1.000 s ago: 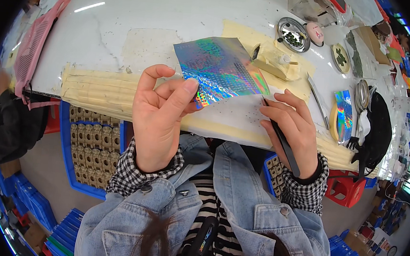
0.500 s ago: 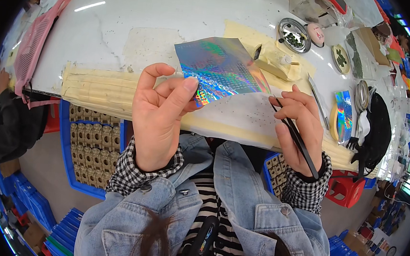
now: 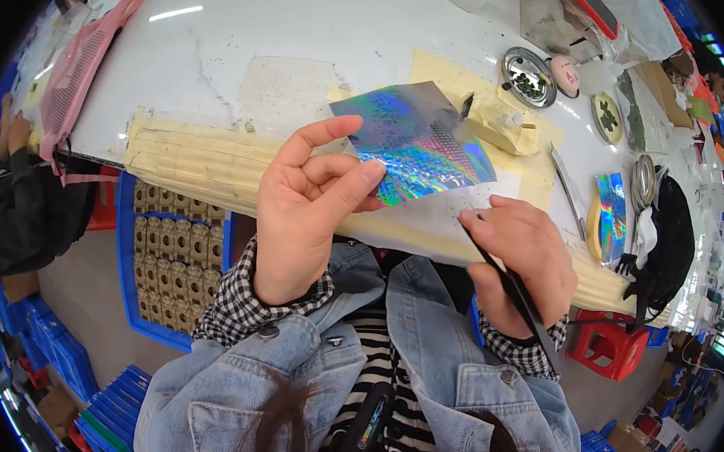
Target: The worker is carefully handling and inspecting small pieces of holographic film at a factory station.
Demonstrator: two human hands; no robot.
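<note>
Between thumb and fingers, my left hand (image 3: 317,197) pinches the lower left corner of a shiny holographic sheet (image 3: 424,142). The sheet is tilted above the table and shows blue, green and pink reflections, with rows of small marks on it. My right hand (image 3: 529,260) grips black tweezers (image 3: 514,293), whose tips point up and left, apart from the sheet's lower edge. Under the sheet lies white paper (image 3: 435,219), partly hidden. Just beyond the sheet's right side sits a cream-coloured, wrapped block (image 3: 505,131) with a small white piece on top.
Round metal dishes with dark green bits (image 3: 529,78) stand at the back right, near a pink egg-shaped item (image 3: 564,75). A metal tool (image 3: 569,191), a tape roll (image 3: 607,218) and a black bag (image 3: 671,238) lie right. A pink basket (image 3: 85,77) stands left; a blue crate (image 3: 126,250) is below.
The sheet and my left hand have shifted slightly right and down in the picture, as has the whole table. My right hand has turned, bringing the tweezers' tips lower and further left.
</note>
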